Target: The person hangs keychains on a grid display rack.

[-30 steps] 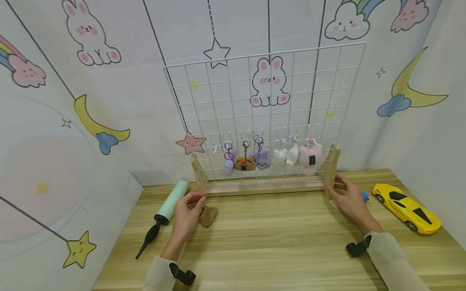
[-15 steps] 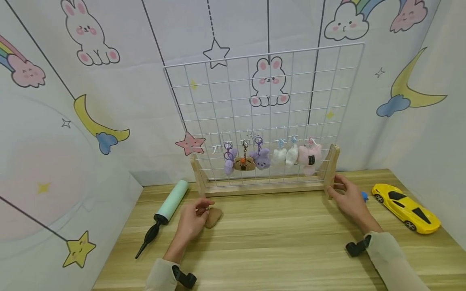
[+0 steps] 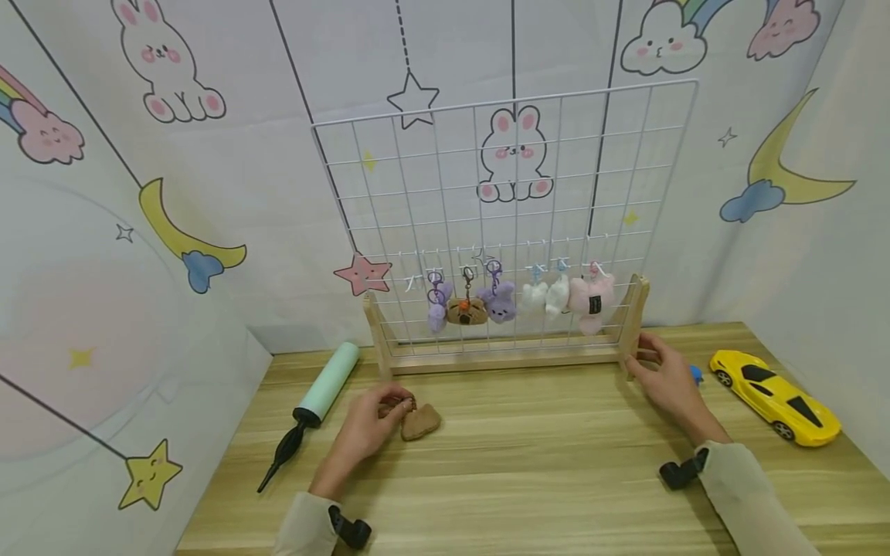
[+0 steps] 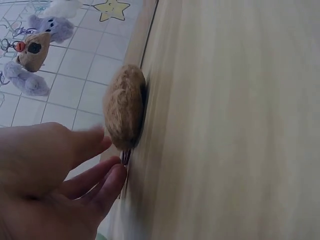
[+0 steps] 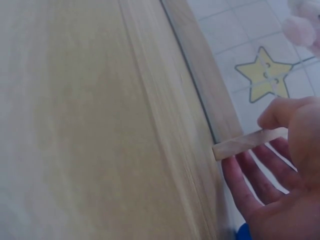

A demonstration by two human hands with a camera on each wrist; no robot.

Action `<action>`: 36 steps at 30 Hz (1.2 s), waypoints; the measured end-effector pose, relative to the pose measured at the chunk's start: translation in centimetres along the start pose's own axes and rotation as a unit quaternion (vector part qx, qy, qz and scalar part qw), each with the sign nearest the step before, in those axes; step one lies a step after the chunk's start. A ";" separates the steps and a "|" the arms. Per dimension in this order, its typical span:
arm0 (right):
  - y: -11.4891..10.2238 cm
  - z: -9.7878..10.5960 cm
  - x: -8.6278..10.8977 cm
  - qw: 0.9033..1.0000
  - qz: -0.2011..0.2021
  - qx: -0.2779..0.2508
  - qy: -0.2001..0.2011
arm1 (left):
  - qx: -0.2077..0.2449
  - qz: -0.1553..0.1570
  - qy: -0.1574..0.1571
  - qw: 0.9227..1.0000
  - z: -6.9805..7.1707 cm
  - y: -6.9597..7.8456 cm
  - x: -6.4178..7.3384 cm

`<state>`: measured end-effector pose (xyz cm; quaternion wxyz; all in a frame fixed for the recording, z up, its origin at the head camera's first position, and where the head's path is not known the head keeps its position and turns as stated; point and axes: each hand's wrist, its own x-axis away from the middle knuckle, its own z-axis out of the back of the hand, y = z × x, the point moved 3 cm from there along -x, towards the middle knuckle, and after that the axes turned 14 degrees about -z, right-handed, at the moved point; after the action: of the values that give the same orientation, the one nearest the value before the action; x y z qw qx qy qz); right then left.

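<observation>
In the head view my left hand (image 3: 371,421) is at a brown plush keychain (image 3: 420,422) lying on the table. The left wrist view shows the fingertips touching the metal ring (image 4: 126,157) at the end of the brown plush, with a gap between thumb and fingers. My right hand (image 3: 667,382) grips the right wooden upright (image 3: 633,328) of a white wire grid rack (image 3: 516,232), thumb on one side and fingers on the other. Hanging along the rack's lower part are purple plush keychains (image 3: 501,303), a brown one (image 3: 467,312), white ones (image 3: 534,297) and a pink one (image 3: 589,297).
A mint-green hand pump (image 3: 331,382) with a black nozzle lies at the left of the table. On the right are a yellow toy car (image 3: 775,398) and a small blue object (image 3: 697,375), partly hidden by my right hand. Cartoon-printed cloth stands behind the rack.
My left hand has moved away from the rack's left foot, toward me and rightward. The brown plush has slid and turned to the right with it. My right hand stays on the upright.
</observation>
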<state>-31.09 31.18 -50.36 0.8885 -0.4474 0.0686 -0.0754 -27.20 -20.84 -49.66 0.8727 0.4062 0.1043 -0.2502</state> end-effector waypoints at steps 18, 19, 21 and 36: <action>0.1 -0.1 -0.2 1.000 0.001 0.003 -0.002 | -0.110 -0.018 -0.044 0.993 -0.5 1.3 -0.1; 0.1 -0.1 -0.2 1.000 0.000 0.004 -0.002 | -0.109 -0.013 -0.045 0.993 -0.5 1.2 -0.2; 0.2 -0.2 -0.2 1.000 -0.001 0.005 -0.002 | -0.108 -0.008 -0.047 0.993 -0.5 1.2 -0.2; 0.1 -0.1 -0.1 1.000 -0.002 -0.004 -0.008 | -0.086 0.012 -0.048 0.995 -0.2 0.9 -0.1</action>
<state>-31.23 31.18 -50.47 0.8872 -0.4515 0.0608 -0.0731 -26.82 -20.15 -49.14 0.9113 0.3185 0.0786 -0.2488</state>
